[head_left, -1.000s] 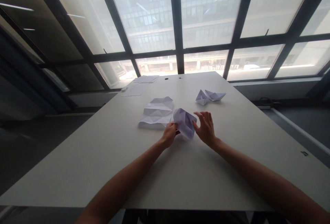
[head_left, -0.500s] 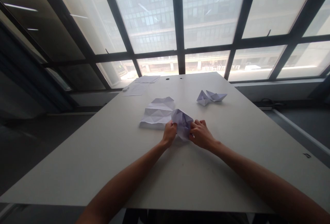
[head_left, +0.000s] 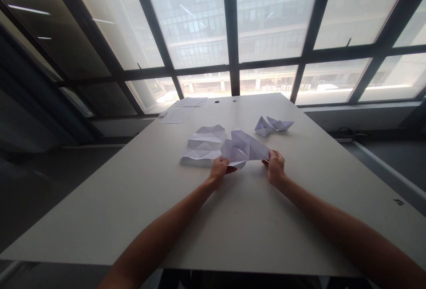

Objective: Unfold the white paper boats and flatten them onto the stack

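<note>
A creased white paper (head_left: 245, 148) is held just above the pale table (head_left: 233, 218), stretched out between both my hands. My left hand (head_left: 218, 170) pinches its left corner, fingers closed. My right hand (head_left: 275, 166) pinches its right corner, fingers closed. A second crumpled, creased sheet (head_left: 203, 145) lies flat on the table right beside my left hand, partly under the held paper's edge.
A folded paper boat (head_left: 273, 125) sits on the table beyond my right hand. Flat sheets of paper (head_left: 181, 109) lie at the far left end by the window. Two small round holes (head_left: 217, 101) mark the far edge. Large dark-framed windows stand behind.
The folded paper has been pulled open: my right hand moved right with its corner, spreading the sheet wide. My left hand stayed in place.
</note>
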Tool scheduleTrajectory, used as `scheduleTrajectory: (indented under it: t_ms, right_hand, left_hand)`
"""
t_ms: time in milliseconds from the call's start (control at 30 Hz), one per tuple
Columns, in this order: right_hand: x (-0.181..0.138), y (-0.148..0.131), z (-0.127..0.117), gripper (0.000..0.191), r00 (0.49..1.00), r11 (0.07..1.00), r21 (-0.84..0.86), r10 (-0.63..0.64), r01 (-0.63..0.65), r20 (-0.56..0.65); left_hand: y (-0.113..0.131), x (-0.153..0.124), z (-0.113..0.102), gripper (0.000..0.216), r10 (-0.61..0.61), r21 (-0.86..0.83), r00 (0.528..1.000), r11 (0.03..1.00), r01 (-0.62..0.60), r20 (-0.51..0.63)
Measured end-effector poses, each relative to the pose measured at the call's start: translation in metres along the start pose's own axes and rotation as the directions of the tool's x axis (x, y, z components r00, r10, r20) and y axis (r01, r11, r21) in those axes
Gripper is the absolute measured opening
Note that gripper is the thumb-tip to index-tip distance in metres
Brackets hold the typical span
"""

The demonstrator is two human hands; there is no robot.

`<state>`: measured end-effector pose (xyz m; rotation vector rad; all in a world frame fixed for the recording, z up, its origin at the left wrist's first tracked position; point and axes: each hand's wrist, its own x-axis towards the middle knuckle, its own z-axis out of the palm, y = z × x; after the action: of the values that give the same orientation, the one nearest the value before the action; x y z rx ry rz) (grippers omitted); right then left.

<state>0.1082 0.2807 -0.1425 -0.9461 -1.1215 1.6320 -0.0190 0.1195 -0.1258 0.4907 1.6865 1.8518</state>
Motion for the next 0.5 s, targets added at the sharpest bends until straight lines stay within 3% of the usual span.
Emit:
scheduleTrajectory:
  t_ms: [100, 200, 233, 300, 400, 500]
  right_hand:
    - [0.007, 0.002, -0.004, 0.032, 0.982, 0.954, -0.236, -0.172, 0.184, 0.071]
    - [0.013, -0.001, -0.007, 0.052, 0.875, 0.778, -0.4, -0.424, 0.484, 0.234]
    - [0.016, -0.002, -0.009, 0.057, 0.844, 0.736, -0.413, -0.452, 0.536, 0.289]
    - [0.02, -0.005, -0.012, 0.057, 0.827, 0.742, -0.392, -0.394, 0.544, 0.402]
    - [0.026, -0.007, -0.015, 0.045, 0.834, 0.841, -0.339, -0.212, 0.421, 0.509]
    - [0.028, -0.006, -0.016, 0.041, 0.842, 0.915, -0.244, -0.158, 0.321, 0.516]
  left_hand:
    - [0.005, -0.003, -0.002, 0.011, 0.157, 0.111, 0.988, 0.981, -0.156, 0.001]
    - [0.01, -0.006, -0.005, 0.005, 0.351, 0.308, 0.931, 0.879, -0.365, 0.102]
    - [0.011, -0.006, -0.007, 0.007, 0.393, 0.351, 0.909, 0.839, -0.416, 0.139]
    - [0.012, -0.005, -0.009, 0.009, 0.416, 0.37, 0.887, 0.807, -0.461, 0.2]
    - [0.01, -0.002, -0.012, 0.011, 0.289, 0.244, 0.923, 0.904, -0.35, 0.253]
    - [0.009, 0.001, -0.012, 0.019, 0.13, -0.004, 0.959, 0.991, -0.133, 0.252]
